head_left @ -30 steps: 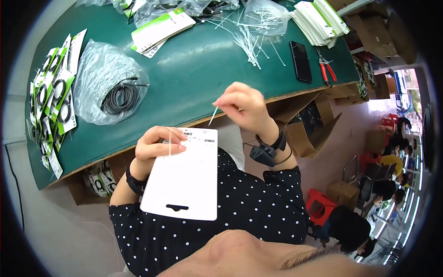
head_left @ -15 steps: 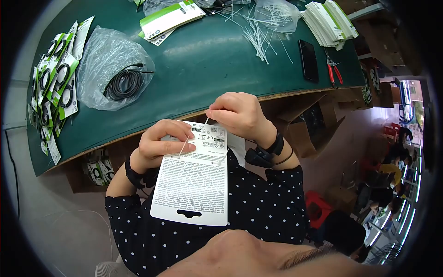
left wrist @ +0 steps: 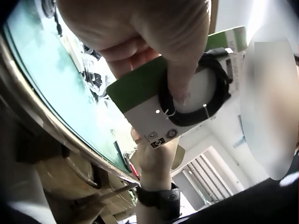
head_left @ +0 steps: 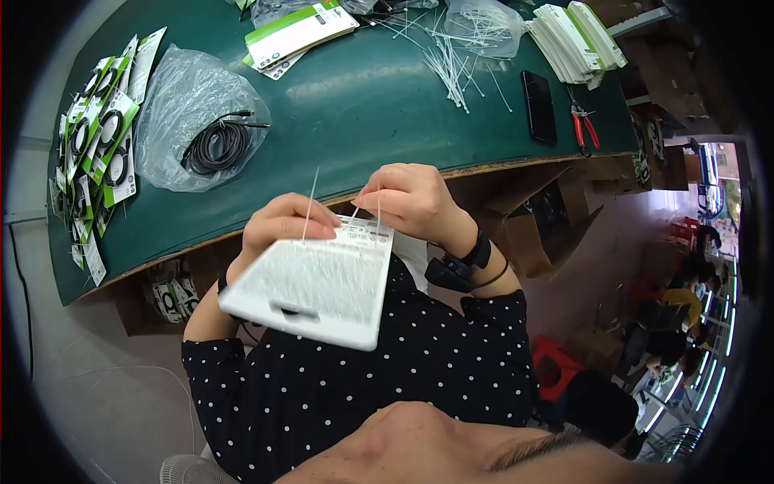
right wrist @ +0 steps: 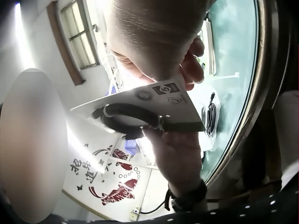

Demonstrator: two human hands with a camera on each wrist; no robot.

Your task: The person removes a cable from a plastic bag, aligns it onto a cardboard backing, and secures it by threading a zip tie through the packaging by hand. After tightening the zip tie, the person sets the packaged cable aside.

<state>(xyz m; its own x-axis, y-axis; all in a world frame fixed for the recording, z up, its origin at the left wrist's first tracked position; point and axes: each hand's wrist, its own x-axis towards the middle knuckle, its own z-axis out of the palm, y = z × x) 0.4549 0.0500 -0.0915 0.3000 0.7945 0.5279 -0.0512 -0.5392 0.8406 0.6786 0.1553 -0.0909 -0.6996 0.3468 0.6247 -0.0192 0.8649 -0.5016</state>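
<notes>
My left hand (head_left: 282, 222) grips a white printed card (head_left: 314, 278) near its far edge, back side up and tilted. The left wrist view shows the card's green-and-white front, with a coiled black cable (left wrist: 223, 79) against it and my left thumb pressed inside the coil. A thin white cable tie (head_left: 312, 194) sticks up through the card beside my left fingers. At the card's far right corner, my right hand (head_left: 411, 198) pinches a white tie (head_left: 354, 212) between thumb and forefinger. Another tie end (head_left: 379, 211) stands up in front of those fingers.
On the green table (head_left: 355, 121) lie a clear bag (head_left: 173, 105) with a coiled cable, carded cables (head_left: 113, 173), card stacks (head_left: 302, 36) (head_left: 564, 40), loose cable ties (head_left: 451, 73), a phone (head_left: 538, 106) and red-handled cutters (head_left: 583, 125). An open carton (head_left: 544, 230) stands below the edge.
The card's near end has swung up and left, blurring its print. My right hand has come in from the right to the card's far corner; tie ends now stand upright.
</notes>
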